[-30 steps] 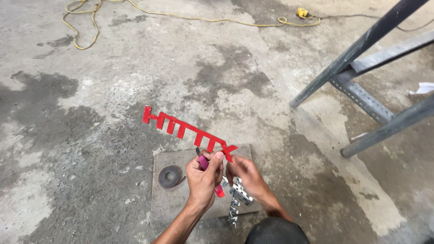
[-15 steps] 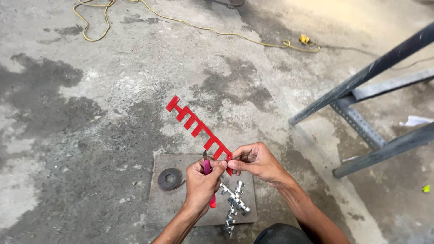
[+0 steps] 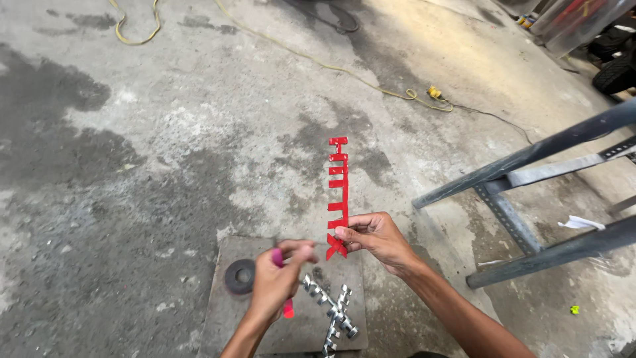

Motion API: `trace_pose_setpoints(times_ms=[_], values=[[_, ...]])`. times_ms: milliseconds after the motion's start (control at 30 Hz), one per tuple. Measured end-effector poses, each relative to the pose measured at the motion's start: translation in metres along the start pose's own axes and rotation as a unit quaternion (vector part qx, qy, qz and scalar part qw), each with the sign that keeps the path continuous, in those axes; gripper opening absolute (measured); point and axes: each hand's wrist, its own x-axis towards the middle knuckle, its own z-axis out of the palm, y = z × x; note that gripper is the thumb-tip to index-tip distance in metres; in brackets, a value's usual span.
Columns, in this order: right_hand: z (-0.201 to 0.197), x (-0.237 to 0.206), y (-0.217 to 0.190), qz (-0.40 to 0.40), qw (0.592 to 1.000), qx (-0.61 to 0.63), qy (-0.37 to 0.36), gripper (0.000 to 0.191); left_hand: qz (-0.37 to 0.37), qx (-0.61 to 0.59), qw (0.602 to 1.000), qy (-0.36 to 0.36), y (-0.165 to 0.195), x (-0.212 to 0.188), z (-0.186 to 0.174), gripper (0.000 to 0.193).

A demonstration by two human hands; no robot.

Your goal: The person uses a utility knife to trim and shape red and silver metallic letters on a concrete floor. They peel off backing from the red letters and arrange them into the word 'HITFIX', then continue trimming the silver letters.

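My right hand (image 3: 374, 238) pinches the lower end of a red strip of joined cut-out shapes (image 3: 338, 192), which stands nearly upright above the floor. My left hand (image 3: 278, 282) is closed around a small pink-handled tool (image 3: 287, 307), just left of the strip's lower end. Both hands hover over a flat metal plate (image 3: 225, 318) on the concrete. Shiny silver cut-out pieces (image 3: 334, 311) lie on the plate beneath my hands.
A dark round disc (image 3: 240, 276) rests on the plate's left side. A grey angle-iron frame (image 3: 523, 176) stands to the right. A yellow cord (image 3: 318, 63) runs across the far floor. White scrap (image 3: 580, 223) lies near the frame.
The red strip has swung from a leftward slant to nearly upright. My left hand has let go of the strip and drawn down and left with the pink tool.
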Motion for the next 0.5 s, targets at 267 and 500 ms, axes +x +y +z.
trace_pose_setpoints(times_ms=[267,500], values=[[0.047,0.071,0.032,0.102,0.994,-0.027,-0.008,0.025,0.004,0.112,0.991,-0.068,-0.044,0.034,-0.060,0.018],[0.052,0.151,0.089,0.122,0.992,0.021,-0.017,0.019,-0.124,0.326,0.933,0.089,-0.040,0.064,-0.155,0.018]])
